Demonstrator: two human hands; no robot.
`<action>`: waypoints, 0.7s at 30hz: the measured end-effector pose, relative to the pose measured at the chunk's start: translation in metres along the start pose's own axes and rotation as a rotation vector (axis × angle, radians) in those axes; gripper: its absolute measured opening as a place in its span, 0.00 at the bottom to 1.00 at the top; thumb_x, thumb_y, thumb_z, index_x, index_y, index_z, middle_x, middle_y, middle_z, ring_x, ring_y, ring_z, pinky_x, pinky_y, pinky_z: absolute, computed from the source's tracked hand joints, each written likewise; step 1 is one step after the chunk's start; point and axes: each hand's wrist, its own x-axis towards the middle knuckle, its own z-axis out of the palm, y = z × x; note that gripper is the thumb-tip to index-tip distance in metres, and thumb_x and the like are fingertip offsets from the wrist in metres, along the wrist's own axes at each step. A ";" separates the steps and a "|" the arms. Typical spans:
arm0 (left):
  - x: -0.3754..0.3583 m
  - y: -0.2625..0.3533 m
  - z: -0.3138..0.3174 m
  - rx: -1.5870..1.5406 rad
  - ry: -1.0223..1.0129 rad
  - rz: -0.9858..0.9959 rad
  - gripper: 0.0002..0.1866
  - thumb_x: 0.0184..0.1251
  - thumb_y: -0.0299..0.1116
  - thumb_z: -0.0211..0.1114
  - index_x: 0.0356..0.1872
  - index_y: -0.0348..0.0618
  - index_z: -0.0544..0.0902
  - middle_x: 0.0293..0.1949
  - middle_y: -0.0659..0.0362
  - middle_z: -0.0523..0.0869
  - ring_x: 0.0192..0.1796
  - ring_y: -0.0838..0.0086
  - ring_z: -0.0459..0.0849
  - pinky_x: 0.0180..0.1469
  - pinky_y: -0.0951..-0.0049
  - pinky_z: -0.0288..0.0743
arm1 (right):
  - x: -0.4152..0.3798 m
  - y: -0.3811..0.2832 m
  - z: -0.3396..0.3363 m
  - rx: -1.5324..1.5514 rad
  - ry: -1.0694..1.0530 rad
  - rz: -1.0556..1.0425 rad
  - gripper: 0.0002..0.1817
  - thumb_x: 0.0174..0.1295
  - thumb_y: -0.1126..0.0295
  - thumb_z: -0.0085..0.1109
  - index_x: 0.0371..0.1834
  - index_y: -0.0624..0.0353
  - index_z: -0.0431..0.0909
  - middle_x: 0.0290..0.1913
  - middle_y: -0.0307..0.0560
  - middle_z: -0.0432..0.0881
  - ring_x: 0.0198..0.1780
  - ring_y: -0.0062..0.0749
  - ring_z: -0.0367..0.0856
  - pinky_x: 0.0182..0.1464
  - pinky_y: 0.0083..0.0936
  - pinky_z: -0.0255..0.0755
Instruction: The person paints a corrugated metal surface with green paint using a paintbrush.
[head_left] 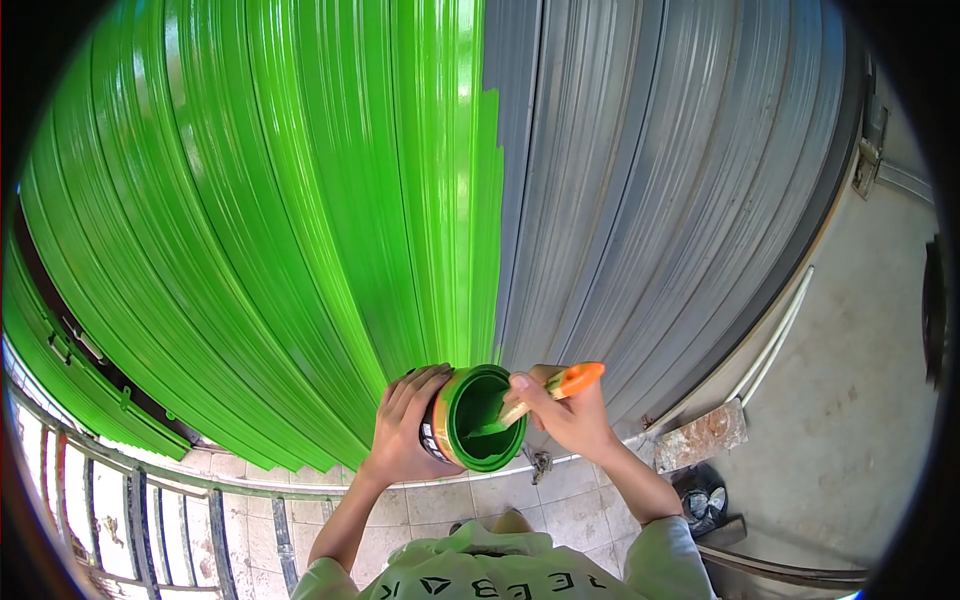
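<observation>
My left hand (403, 428) is wrapped round the side of a paint can (456, 455), which is tilted so its open mouth and the green paint inside show. My right hand (567, 412) grips a paintbrush (578, 378) with an orange-tipped handle, and its bristle end is inside the can's mouth. Beyond both hands stands a ribbed metal panel, glossy green on the left (300, 200) and bare grey on the right (650, 180), with a stepped edge between the two colours.
A metal railing (140, 520) runs along the lower left. At the right are a grey wall (840, 370), white pipes (785, 325), a worn brick-like block (702, 437) and a black bag (700, 497). Pale floor tiles (440, 503) lie below the panel.
</observation>
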 end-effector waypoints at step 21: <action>-0.017 -0.014 0.043 -0.498 0.169 -0.447 0.60 0.23 0.43 0.86 0.64 0.32 0.63 0.55 0.48 0.80 0.57 0.61 0.81 0.61 0.63 0.73 | -0.001 0.078 -0.033 0.469 0.288 -0.059 0.12 0.57 0.69 0.45 0.31 0.66 0.76 0.24 0.56 0.81 0.22 0.38 0.82 0.20 0.25 0.73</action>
